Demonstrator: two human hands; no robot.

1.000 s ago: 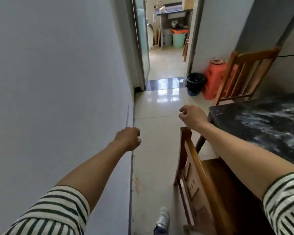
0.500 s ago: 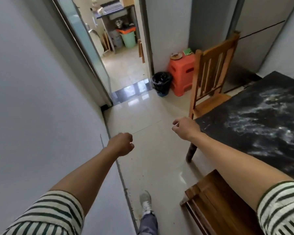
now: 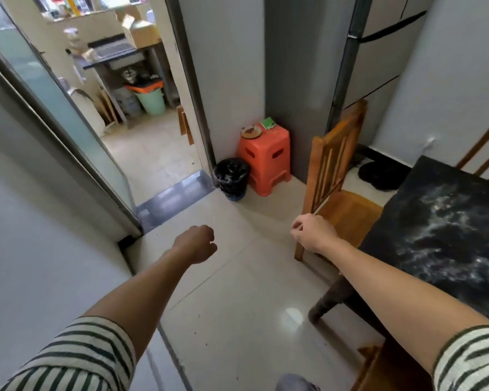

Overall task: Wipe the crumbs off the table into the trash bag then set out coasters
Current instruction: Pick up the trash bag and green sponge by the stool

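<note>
Left hand: your bare left hand (image 3: 196,244) is balled into a fist with its back facing up, and it grips nothing.
Left arm: your bare left forearm (image 3: 141,294) reaches forward, angled slightly inward, out of a short sleeve striped white and dark (image 3: 76,354).
Right hand: your bare right hand (image 3: 314,232) has its fingers curled in, thumb against the forefinger, and is empty.
Right arm: your bare right forearm (image 3: 393,280) is stretched forward from a matching striped sleeve (image 3: 469,359).
Leg: your grey-clad knee (image 3: 294,383) shows at the bottom edge.

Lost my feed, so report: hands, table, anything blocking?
Fisted, empty: left hand, right hand. Neither touches the table. Ahead, bagged bin by stool; chair flanks path.
</note>
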